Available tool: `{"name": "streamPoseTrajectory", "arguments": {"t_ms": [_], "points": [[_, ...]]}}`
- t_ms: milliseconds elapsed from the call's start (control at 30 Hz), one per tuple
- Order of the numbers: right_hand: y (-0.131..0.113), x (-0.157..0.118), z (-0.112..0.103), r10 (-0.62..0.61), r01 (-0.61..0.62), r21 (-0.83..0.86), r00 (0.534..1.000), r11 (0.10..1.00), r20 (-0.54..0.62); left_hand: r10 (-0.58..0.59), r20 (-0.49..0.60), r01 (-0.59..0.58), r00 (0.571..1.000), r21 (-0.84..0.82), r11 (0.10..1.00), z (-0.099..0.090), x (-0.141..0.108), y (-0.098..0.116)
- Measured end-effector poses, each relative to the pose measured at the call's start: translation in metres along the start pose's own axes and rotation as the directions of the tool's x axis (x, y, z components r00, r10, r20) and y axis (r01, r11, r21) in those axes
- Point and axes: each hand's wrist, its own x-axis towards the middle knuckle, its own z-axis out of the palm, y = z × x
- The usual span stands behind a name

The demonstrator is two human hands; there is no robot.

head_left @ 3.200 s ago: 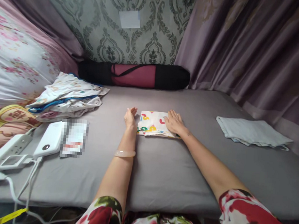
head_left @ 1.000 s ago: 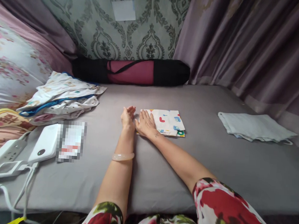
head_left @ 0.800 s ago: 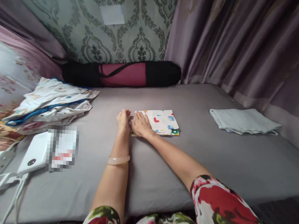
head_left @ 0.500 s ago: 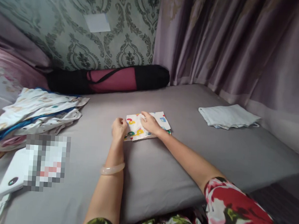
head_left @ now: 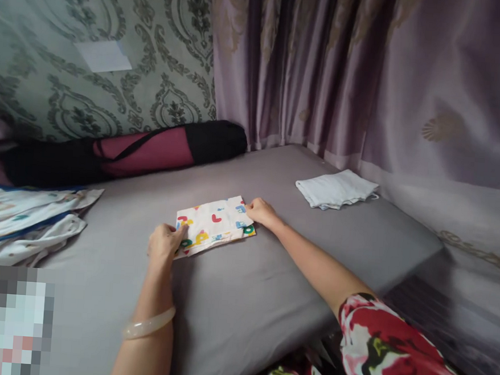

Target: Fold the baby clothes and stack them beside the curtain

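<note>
A folded white cloth (head_left: 213, 222) with red, yellow, blue and green figures lies flat on the grey sheet in front of me. My left hand (head_left: 165, 243) pinches its left edge, thumb on top. At the right edge, my right hand (head_left: 263, 212) has its fingers closed on the cloth's upper right side. The layers at the near edge are slightly uneven, and a green and yellow part shows beneath the lower right corner.
A folded pale cloth (head_left: 335, 189) lies at the right on the grey bed (head_left: 268, 291). Patterned cloths (head_left: 20, 217) are piled at the left. A black and maroon long bag (head_left: 149, 152) rests by the wall. Curtains (head_left: 292, 70) hang behind.
My right hand has moved from the top of the cloth to its right edge and closed there. My left hand now pinches the left edge. The view has swung to the right.
</note>
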Motion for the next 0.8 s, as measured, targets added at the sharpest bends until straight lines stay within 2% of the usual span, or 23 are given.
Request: {"name": "streamPoseTrajectory", "arguments": {"t_ms": [300,533,600,700,800], "points": [[-0.017,-0.008,0.001,-0.032,0.034,-0.034,0.998,0.999,0.048,0.076,-0.024,-0.077,0.997,-0.034,0.996,0.005,0.009,-0.005],[-0.022,-0.015,0.001,-0.08,0.08,0.005,0.997,0.997,0.015,0.129,-0.048,-0.128,0.99,0.023,0.992,-0.007,-0.001,0.01],[-0.023,-0.016,-0.002,-0.094,0.094,0.029,0.995,0.995,0.015,0.119,-0.04,-0.12,0.992,-0.023,0.993,-0.012,-0.006,0.014],[-0.021,-0.016,-0.003,-0.088,0.09,0.127,0.996,0.988,-0.022,0.09,-0.044,-0.097,0.995,-0.178,0.979,-0.019,-0.016,0.021],[-0.015,-0.014,-0.001,-0.084,0.1,0.268,0.994,0.958,-0.071,0.139,-0.064,-0.151,0.988,-0.285,0.947,-0.024,-0.023,0.026]]}}
